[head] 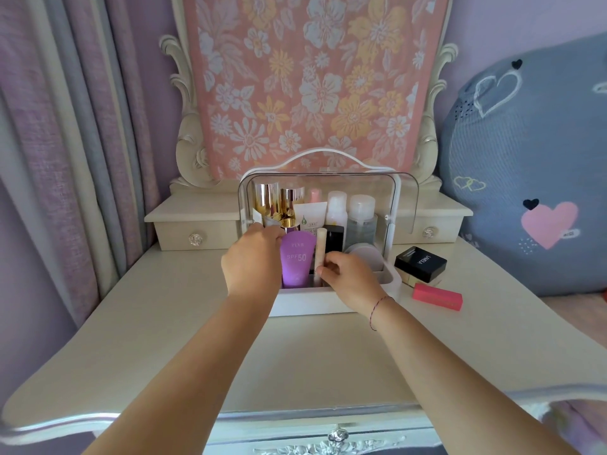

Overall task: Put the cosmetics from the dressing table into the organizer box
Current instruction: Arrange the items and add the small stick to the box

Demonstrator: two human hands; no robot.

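The white organizer box (308,303) with a raised clear lid stands at the middle back of the dressing table (184,323). Inside stand gold bottles (269,200), clear bottles (361,215), a white tube and a purple SPF50 tube (295,261). My left hand (253,261) reaches into the left front of the box and pinches a small silver-white item (267,221) beside the purple tube. My right hand (348,279) grips a slim cream stick (320,247) standing in the front compartment. A black compact (420,262) and a pink lipstick box (438,297) lie on the table right of the box.
Small drawers with crystal knobs (196,239) flank the box at the back. A mirror frame draped in floral cloth (312,87) rises behind. A large grey heart-print cushion (532,172) fills the right. Curtains (65,126) hang at the left.
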